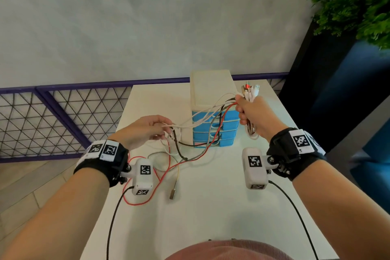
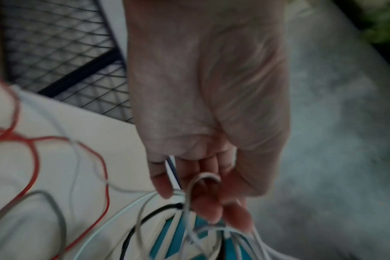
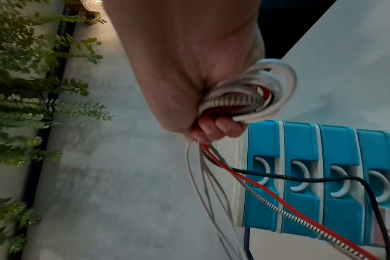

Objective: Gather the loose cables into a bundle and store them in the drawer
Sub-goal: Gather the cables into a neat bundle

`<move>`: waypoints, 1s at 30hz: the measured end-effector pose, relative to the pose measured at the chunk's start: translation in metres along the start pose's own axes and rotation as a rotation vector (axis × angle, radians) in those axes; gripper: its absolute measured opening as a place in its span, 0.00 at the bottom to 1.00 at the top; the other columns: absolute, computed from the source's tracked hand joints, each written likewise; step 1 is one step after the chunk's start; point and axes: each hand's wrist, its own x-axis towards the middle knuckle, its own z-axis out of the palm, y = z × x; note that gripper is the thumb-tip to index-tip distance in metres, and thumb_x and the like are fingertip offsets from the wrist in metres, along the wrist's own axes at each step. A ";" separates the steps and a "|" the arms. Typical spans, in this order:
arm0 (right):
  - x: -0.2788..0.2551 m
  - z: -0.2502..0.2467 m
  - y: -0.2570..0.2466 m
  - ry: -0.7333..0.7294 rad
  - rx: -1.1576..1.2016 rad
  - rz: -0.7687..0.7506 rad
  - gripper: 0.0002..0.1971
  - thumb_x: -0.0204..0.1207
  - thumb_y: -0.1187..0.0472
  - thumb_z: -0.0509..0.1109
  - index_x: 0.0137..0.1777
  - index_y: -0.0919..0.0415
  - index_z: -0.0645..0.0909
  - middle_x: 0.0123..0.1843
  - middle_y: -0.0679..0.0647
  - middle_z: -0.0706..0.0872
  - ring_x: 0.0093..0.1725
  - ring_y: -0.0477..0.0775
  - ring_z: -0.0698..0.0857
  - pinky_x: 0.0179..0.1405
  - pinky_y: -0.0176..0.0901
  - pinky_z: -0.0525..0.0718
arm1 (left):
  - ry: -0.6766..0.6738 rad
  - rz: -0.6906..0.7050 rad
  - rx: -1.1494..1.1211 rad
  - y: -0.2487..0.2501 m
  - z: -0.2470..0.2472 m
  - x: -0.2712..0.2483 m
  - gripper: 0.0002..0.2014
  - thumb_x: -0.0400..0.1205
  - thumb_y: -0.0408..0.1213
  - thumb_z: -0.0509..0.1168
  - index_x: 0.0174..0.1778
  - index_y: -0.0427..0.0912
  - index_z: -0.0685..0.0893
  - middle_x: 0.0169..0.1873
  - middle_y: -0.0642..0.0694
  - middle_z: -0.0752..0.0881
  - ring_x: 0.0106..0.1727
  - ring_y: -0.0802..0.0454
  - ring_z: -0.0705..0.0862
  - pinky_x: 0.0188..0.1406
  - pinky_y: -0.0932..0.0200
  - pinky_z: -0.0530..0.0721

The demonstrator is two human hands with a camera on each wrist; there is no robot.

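Note:
My right hand (image 1: 250, 110) is fisted around a bundle of cables (image 3: 252, 95), white, red, black and braided, held up at the right of the drawer unit (image 1: 213, 112); plug ends (image 1: 251, 89) stick out above the fist. The strands run left across the blue drawer fronts (image 3: 301, 176), all of them closed, to my left hand (image 1: 156, 131), whose fingers (image 2: 207, 209) pinch the white strands (image 2: 189, 193). Slack red cable (image 1: 162, 177) and a braided cable with a metal plug (image 1: 173, 192) trail on the white table (image 1: 211, 207).
The drawer unit stands at the table's far middle, cream top, several blue drawers. A purple-framed mesh railing (image 1: 52, 116) runs along the left and back. A dark planter with green foliage (image 1: 358, 6) stands at the right. Black camera leads (image 1: 114, 217) hang from both wrists.

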 end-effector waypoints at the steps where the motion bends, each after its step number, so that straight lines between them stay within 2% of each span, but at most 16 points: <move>1: -0.001 0.001 -0.001 -0.019 -0.016 -0.012 0.12 0.84 0.54 0.64 0.40 0.57 0.73 0.28 0.50 0.76 0.18 0.42 0.69 0.21 0.35 0.72 | -0.051 -0.029 0.139 0.005 0.002 0.001 0.13 0.73 0.32 0.65 0.54 0.39 0.82 0.35 0.49 0.88 0.34 0.53 0.81 0.45 0.58 0.76; 3: -0.003 0.002 -0.003 -0.062 -0.033 -0.026 0.12 0.84 0.55 0.64 0.39 0.57 0.74 0.28 0.50 0.76 0.19 0.43 0.69 0.21 0.35 0.73 | -0.149 -0.086 0.327 0.016 0.008 0.002 0.14 0.73 0.39 0.66 0.52 0.38 0.83 0.36 0.45 0.88 0.32 0.52 0.81 0.43 0.58 0.77; 5: -0.005 0.002 -0.004 -0.096 -0.036 -0.034 0.12 0.84 0.55 0.64 0.40 0.58 0.74 0.28 0.50 0.77 0.19 0.44 0.70 0.21 0.35 0.73 | -0.249 -0.108 0.426 0.027 0.018 0.000 0.13 0.78 0.44 0.67 0.49 0.37 0.81 0.37 0.43 0.88 0.30 0.50 0.81 0.40 0.59 0.80; 8: -0.007 0.002 -0.005 -0.134 -0.046 -0.037 0.12 0.84 0.55 0.65 0.40 0.59 0.75 0.27 0.50 0.77 0.19 0.44 0.70 0.21 0.35 0.74 | -0.233 -0.065 0.359 0.036 0.033 0.002 0.14 0.78 0.42 0.71 0.49 0.38 0.76 0.40 0.40 0.91 0.34 0.47 0.84 0.39 0.61 0.81; 10: -0.007 0.003 -0.004 -0.167 -0.064 -0.040 0.12 0.84 0.54 0.66 0.41 0.61 0.77 0.27 0.50 0.77 0.20 0.44 0.71 0.22 0.35 0.76 | -0.245 -0.023 0.273 0.040 0.040 0.006 0.20 0.73 0.44 0.74 0.52 0.39 0.74 0.43 0.39 0.91 0.39 0.44 0.85 0.44 0.56 0.80; 12: -0.008 0.005 -0.003 -0.197 -0.106 -0.050 0.14 0.83 0.53 0.66 0.39 0.61 0.78 0.27 0.52 0.77 0.21 0.46 0.72 0.23 0.36 0.76 | -0.278 -0.009 0.274 0.045 0.048 0.007 0.19 0.76 0.43 0.73 0.54 0.40 0.73 0.46 0.39 0.91 0.38 0.44 0.83 0.47 0.55 0.79; 13: -0.009 0.007 -0.002 -0.212 -0.127 -0.058 0.15 0.83 0.52 0.66 0.38 0.61 0.78 0.27 0.53 0.77 0.22 0.47 0.72 0.24 0.36 0.77 | -0.282 0.001 0.284 0.048 0.053 0.007 0.16 0.79 0.43 0.70 0.53 0.40 0.73 0.45 0.40 0.91 0.38 0.45 0.82 0.48 0.56 0.78; 15: -0.013 0.012 -0.001 -0.249 -0.160 -0.066 0.16 0.83 0.54 0.67 0.36 0.62 0.78 0.25 0.53 0.76 0.22 0.49 0.72 0.22 0.35 0.76 | -0.265 0.040 0.229 0.057 0.064 0.006 0.11 0.83 0.44 0.63 0.49 0.39 0.74 0.36 0.45 0.89 0.37 0.46 0.83 0.48 0.55 0.77; 17: -0.017 0.020 0.001 -0.295 -0.203 -0.071 0.14 0.82 0.57 0.68 0.37 0.63 0.79 0.24 0.52 0.77 0.21 0.49 0.72 0.21 0.34 0.75 | -0.247 0.076 0.123 0.069 0.073 0.006 0.13 0.84 0.48 0.58 0.45 0.41 0.76 0.28 0.49 0.82 0.33 0.49 0.80 0.47 0.53 0.75; 19: -0.022 0.027 0.004 -0.358 -0.202 -0.072 0.11 0.82 0.58 0.68 0.40 0.64 0.79 0.27 0.54 0.78 0.22 0.48 0.72 0.23 0.35 0.76 | -0.174 0.070 0.061 0.081 0.079 0.008 0.17 0.84 0.53 0.56 0.42 0.42 0.77 0.23 0.52 0.73 0.26 0.53 0.73 0.38 0.57 0.74; 21: -0.024 0.029 0.004 -0.430 -0.103 -0.057 0.12 0.83 0.55 0.67 0.43 0.64 0.79 0.28 0.55 0.77 0.23 0.48 0.73 0.25 0.36 0.77 | -0.035 0.074 0.074 0.086 0.083 0.009 0.17 0.84 0.53 0.58 0.38 0.43 0.77 0.20 0.55 0.69 0.21 0.57 0.67 0.29 0.62 0.70; 24: -0.024 0.026 0.001 -0.520 0.232 0.040 0.15 0.85 0.50 0.60 0.52 0.63 0.78 0.34 0.52 0.79 0.26 0.46 0.73 0.26 0.37 0.77 | 0.091 0.121 0.080 0.087 0.083 0.008 0.16 0.84 0.47 0.63 0.31 0.44 0.77 0.17 0.55 0.66 0.17 0.58 0.62 0.20 0.65 0.64; 26: -0.023 0.022 -0.001 -0.549 0.393 0.100 0.16 0.87 0.49 0.57 0.56 0.61 0.77 0.36 0.52 0.81 0.28 0.47 0.74 0.28 0.39 0.77 | 0.099 0.129 0.057 0.090 0.082 0.006 0.16 0.83 0.43 0.63 0.29 0.43 0.79 0.16 0.52 0.63 0.17 0.56 0.58 0.19 0.66 0.59; 30: -0.023 0.018 -0.001 -0.504 0.490 0.144 0.10 0.87 0.54 0.60 0.50 0.60 0.78 0.40 0.56 0.85 0.33 0.49 0.82 0.35 0.42 0.84 | 0.013 0.114 0.102 0.097 0.078 -0.005 0.16 0.84 0.41 0.60 0.33 0.40 0.84 0.14 0.50 0.62 0.17 0.54 0.56 0.21 0.63 0.59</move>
